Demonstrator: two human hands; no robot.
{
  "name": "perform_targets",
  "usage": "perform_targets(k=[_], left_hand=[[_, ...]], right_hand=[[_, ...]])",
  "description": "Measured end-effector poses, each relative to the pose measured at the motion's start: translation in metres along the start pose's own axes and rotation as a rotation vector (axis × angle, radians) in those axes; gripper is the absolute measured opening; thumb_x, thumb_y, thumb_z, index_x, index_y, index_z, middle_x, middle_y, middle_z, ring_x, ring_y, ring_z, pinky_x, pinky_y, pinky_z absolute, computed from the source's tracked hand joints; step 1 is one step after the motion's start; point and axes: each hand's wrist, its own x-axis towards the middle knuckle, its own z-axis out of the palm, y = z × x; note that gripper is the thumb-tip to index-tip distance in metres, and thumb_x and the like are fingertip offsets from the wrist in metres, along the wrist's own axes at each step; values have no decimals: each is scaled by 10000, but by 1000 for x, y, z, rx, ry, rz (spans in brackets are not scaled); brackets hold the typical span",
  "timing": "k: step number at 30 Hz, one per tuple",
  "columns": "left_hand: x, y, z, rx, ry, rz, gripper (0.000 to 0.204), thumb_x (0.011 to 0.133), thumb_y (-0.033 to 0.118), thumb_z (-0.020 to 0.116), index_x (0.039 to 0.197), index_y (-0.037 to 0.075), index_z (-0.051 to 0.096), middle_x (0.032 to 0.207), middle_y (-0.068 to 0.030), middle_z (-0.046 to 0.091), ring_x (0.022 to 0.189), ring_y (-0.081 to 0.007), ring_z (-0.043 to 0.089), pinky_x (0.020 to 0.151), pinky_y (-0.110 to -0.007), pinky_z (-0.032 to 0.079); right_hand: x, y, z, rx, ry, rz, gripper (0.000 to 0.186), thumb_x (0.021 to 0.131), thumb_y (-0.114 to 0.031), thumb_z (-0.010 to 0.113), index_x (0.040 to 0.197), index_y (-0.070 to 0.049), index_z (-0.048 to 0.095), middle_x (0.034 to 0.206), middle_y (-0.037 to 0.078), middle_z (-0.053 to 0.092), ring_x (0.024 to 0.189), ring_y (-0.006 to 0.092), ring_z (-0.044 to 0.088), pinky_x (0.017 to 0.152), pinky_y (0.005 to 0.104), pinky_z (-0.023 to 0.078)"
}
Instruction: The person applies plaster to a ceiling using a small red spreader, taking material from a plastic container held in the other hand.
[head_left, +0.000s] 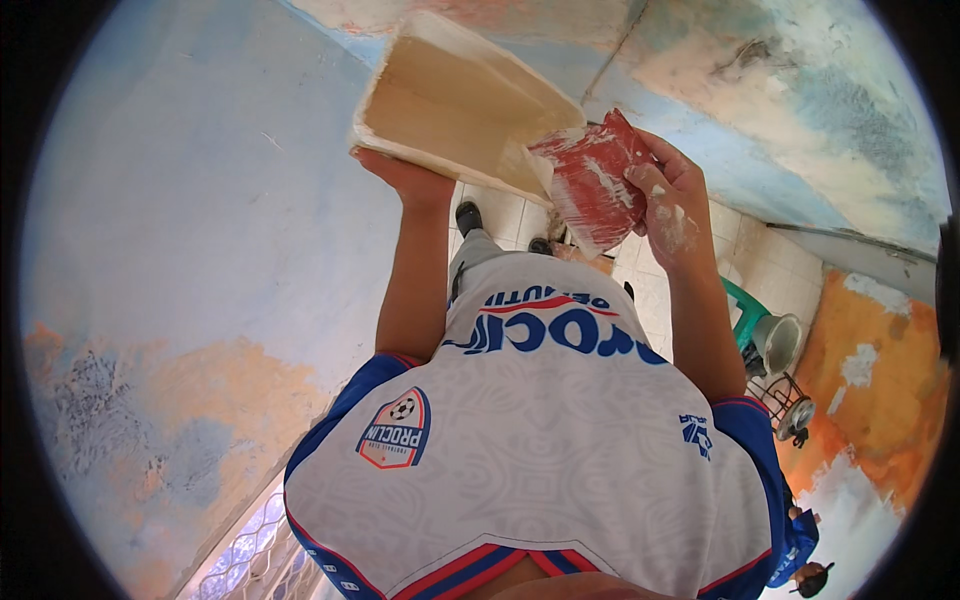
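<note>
My left hand (408, 176) grips the underside of a flat board (450, 100) smeared with cream-coloured putty, held up in front of me. In my right hand (668, 196) is a red putty scraper (590, 180) streaked with white paste; its blade edge touches the board's right end. Both forearms rise from my white and blue jersey. Specks of white paste mark my right hand.
A weathered wall (180, 220) with pale blue and orange patches fills the left side. A similar wall (800, 90) stands at the upper right. White floor tiles (660, 290) lie below, with a green stool (745, 305), a grey bucket (780, 340) and a small fan (790, 410) to the right.
</note>
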Motion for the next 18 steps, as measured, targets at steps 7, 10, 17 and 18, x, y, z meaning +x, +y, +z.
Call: perform_targets(k=[7, 10, 17, 18], left_hand=[[29, -5, -20, -211, -247, 0, 1091, 827, 945, 359, 1505, 93, 422, 1479, -74, 506, 1370, -234, 486, 1096, -403, 470], [30, 8, 5, -17, -229, 18, 1086, 826, 936, 393, 1493, 80, 423, 1471, -74, 505, 1362, -233, 491, 1081, -396, 488], [15, 10, 16, 222, -164, 6, 1075, 833, 921, 417, 1494, 72, 409, 1483, -74, 477, 1354, -235, 488, 1080, -404, 486], [12, 8, 16, 224, -155, -25, 1059, 844, 908, 423, 1487, 68, 413, 1465, -80, 493, 1336, -238, 504, 1068, -404, 492]], right_hand=[[3, -15, -12, -116, -155, 65, 429, 909, -45, 556, 1318, 71, 607, 945, 84, 718, 606, 81, 611, 474, 227, 480], [10, 3, -16, 53, -109, 69, 429, 913, -55, 553, 1319, 74, 600, 967, 92, 711, 666, 102, 646, 534, 234, 528], [2, 22, -16, 362, -116, 99, 446, 927, -42, 543, 1350, 98, 552, 1139, 151, 687, 915, 185, 698, 802, 292, 588], [3, 28, -20, 380, -147, 102, 457, 931, -30, 544, 1368, 107, 531, 1212, 180, 677, 1011, 215, 710, 907, 311, 603]])
